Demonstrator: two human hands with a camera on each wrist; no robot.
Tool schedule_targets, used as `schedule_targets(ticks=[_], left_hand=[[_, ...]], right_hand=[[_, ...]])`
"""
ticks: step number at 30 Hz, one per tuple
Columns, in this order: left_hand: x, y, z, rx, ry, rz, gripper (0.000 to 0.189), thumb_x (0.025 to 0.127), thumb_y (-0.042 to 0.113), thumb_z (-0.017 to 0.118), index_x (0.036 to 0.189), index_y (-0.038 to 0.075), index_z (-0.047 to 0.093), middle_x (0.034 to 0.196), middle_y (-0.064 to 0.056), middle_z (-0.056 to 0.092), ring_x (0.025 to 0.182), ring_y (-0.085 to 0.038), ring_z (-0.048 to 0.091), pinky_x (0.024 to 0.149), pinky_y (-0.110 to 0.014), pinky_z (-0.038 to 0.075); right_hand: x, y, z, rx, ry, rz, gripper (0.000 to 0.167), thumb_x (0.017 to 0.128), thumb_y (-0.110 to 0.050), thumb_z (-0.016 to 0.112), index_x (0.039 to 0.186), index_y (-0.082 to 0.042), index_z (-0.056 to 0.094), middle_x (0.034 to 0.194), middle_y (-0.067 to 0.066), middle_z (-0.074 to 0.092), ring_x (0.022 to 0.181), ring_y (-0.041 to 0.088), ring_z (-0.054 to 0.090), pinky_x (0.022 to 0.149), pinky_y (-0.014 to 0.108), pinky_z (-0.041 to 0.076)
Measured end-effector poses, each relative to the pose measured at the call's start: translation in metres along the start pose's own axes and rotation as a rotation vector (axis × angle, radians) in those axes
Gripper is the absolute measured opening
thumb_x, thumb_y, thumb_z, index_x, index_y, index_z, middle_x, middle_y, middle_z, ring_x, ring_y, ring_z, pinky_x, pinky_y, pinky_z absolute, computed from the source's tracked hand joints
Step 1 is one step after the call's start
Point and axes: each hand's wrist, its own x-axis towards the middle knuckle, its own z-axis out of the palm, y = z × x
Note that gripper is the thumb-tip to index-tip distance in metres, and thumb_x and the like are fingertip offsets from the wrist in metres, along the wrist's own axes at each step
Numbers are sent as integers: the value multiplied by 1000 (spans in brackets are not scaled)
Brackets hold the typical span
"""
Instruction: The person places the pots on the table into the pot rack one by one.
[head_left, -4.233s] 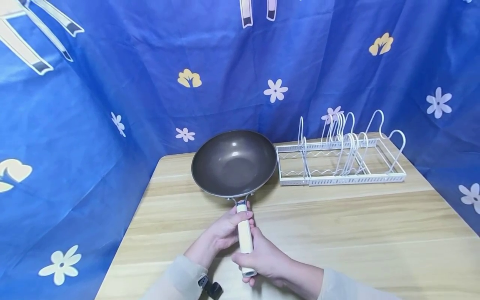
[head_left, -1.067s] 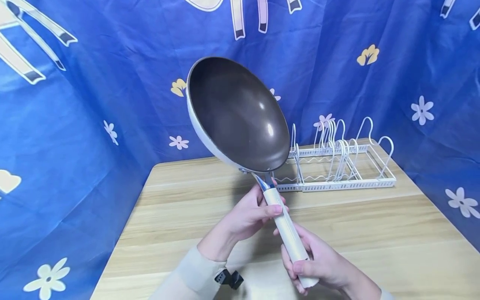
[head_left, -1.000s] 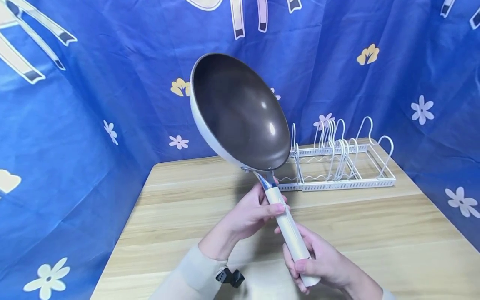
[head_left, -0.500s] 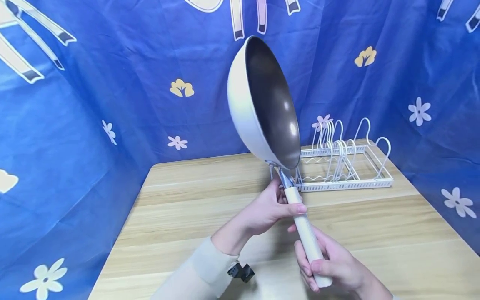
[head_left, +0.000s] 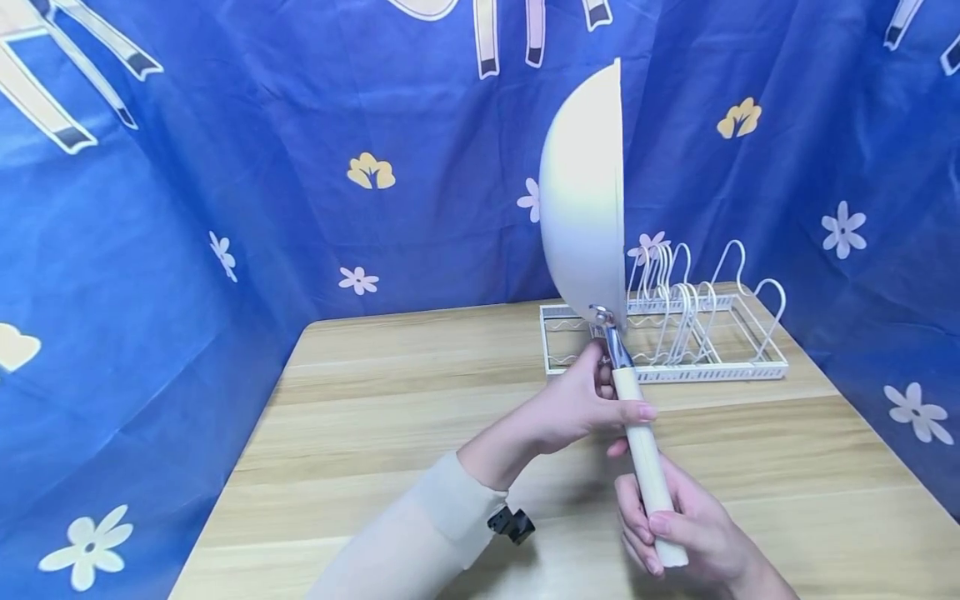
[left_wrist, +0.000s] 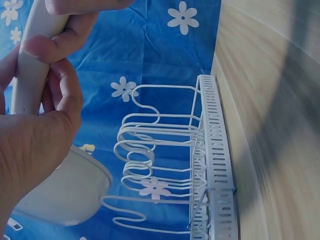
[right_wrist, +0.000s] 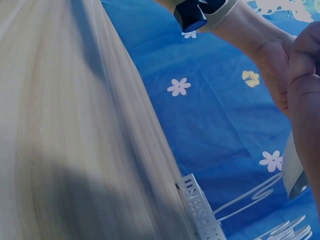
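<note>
A deep frying pan [head_left: 581, 200] is held up edge-on. Its white outside faces left, and its dark inside is turned away to the right. My left hand [head_left: 573, 408] grips the upper part of the white handle near the metal neck, thumb across the front. Lower down, my right hand [head_left: 690, 521] grips the handle's end. Behind the pan, a white wire rack [head_left: 705, 372] lies on the table, its left end partly covered by the pan in the head view. The left wrist view shows the pan's pale bowl [left_wrist: 65, 195] beside the rack's upright loops [left_wrist: 135, 145].
The wooden table [head_left: 375, 417] ends at the back against a blue patterned curtain [head_left: 450, 150], which also hangs along both sides. The rack stands near the back right edge. A small black device [head_left: 512, 525] sits on the left wrist.
From low over the table with its inside facing up, the pan has been lifted, moved right and turned until its inside faces right. Both hands keep their grip on the handle.
</note>
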Motion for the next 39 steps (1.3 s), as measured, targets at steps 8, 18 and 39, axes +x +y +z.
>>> schedule_targets(ticks=[8,18,39], left_hand=[[13,-2,5,37,-15,-14,54,92,-4,80,120,18,39,82,2,65,69,-10,62,62,-21,50],[25,-5,16,-3,-99,-26,48,95,-1,80,114,15,39,70,-3,66,44,-18,59,45,-24,43],[43,-21,25,-8,-24,-84,51,94,7,84,114,18,38,70,1,69,44,-18,59,48,-24,48]], right_hand=[[-4,-5,-1,25,19,-27,68,99,17,23,164,-1,12,81,19,28,51,34,36,39,39,36],[-11,-4,-2,98,23,-73,66,100,12,21,164,-1,13,79,17,27,50,30,33,37,35,34],[-22,-2,-11,233,19,-108,59,107,2,23,165,-5,15,78,10,25,50,22,29,36,27,29]])
